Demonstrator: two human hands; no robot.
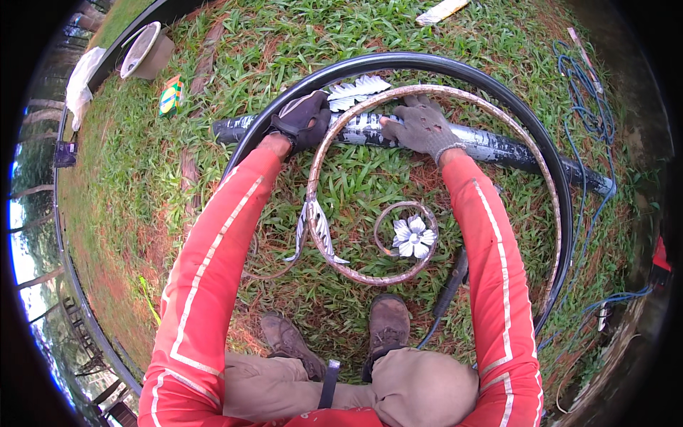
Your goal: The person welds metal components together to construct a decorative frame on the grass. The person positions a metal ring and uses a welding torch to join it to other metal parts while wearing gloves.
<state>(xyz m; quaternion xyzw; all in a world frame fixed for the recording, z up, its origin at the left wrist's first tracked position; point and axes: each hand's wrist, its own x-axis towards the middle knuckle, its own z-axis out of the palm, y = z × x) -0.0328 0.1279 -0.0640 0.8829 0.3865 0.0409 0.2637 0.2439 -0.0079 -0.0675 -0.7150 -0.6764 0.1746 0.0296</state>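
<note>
My left hand, in a dark glove, is closed at the inner edge of a large black hoop. What its fingers hold is hidden. Beside it lies a silver metal leaf. My right hand, in a worn grey glove, lies over a black pipe with silver patches, thumb apart and fingertips by the rod of a scroll. This curled metal scroll sits inside the hoop. Its inner curl surrounds a silver metal flower, and silver leaves sprout from its left side.
Blue cord is tangled at the right. A dark cylindrical handle with a cable lies near my right forearm. At upper left are a bucket, a yellow-green box and a white bag. My boots stand on grass.
</note>
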